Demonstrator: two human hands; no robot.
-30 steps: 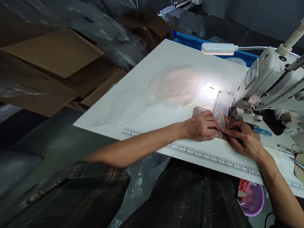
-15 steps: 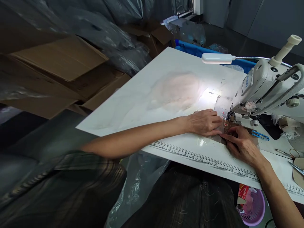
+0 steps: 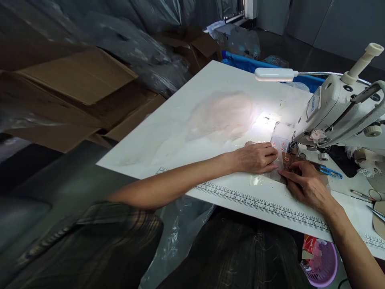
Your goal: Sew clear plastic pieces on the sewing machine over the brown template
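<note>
A small clear plastic piece with red marks (image 3: 281, 151) lies under the needle of a white sewing machine (image 3: 339, 108). My left hand (image 3: 255, 157) rests flat on the piece's left side, fingers together and pressing it down. My right hand (image 3: 305, 182) presses its near edge with curled fingertips and holds a blue thread snipper (image 3: 329, 171) that sticks out to the right. Both hands touch the piece just in front of the needle.
The white table (image 3: 210, 116) has a printed ruler (image 3: 270, 204) along its front edge and a lit lamp (image 3: 275, 73) above. Cardboard boxes (image 3: 75, 88) and plastic sheeting lie to the left. A purple basket (image 3: 323, 263) sits below right.
The view has shifted slightly. Both hands stay on the plastic piece at the needle, with the left hand moved a little forward toward the machine.
</note>
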